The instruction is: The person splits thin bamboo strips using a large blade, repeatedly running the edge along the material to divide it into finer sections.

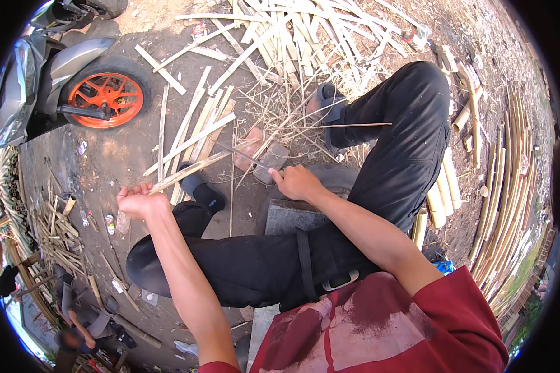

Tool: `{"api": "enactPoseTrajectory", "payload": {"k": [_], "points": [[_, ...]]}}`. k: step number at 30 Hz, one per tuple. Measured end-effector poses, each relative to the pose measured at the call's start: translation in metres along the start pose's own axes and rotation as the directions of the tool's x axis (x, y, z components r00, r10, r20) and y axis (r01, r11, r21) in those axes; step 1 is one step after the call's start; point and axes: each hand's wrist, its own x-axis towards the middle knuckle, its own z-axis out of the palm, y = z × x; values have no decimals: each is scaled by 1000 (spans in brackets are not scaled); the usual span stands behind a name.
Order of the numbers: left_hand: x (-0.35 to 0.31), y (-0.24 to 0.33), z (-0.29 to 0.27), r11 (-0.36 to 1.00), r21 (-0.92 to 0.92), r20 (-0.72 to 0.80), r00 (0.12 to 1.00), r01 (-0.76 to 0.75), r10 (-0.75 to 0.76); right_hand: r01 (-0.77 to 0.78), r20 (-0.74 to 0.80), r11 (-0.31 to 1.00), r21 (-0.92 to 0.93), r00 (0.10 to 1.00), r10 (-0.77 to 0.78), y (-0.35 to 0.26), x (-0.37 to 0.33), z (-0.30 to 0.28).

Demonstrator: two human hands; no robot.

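The left hand [144,202] is clenching a bamboo strip [190,172] by its near end above the ground [124,152], apparently steadying it, while the right hand [298,183], also closed, is gripping a knife [246,156] angled toward the strip's far end.

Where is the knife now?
In the head view, the knife is slightly left of centre, held in the right hand, close to the far end of the bamboo strip in the left hand.

head | left fisheye, worn on head | faces down | hands [298,183] near, ground [102,165] beyond
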Motion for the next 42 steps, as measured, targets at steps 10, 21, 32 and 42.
{"api": "enactPoseTrajectory", "payload": {"k": [10, 21, 32, 42], "points": [[4, 1, -8, 1000, -2, 66, 998, -18, 19, 73, 71, 996, -51, 995, -69, -12, -11, -7], [5, -1, -7, 1000, -14, 78, 997, -2, 3, -65, 106, 998, 13, 992, 63, 11, -7, 1], [9, -1, -11, 999, -18, 58, 998, -32, 33, -91, 38, 995, -36, 995, 93, 17, -1, -13], [14, -2, -15, 999, 4, 57, 998, -32, 32, -81, 116, 996, -40, 990, 85, 18, 3, -2]]}}
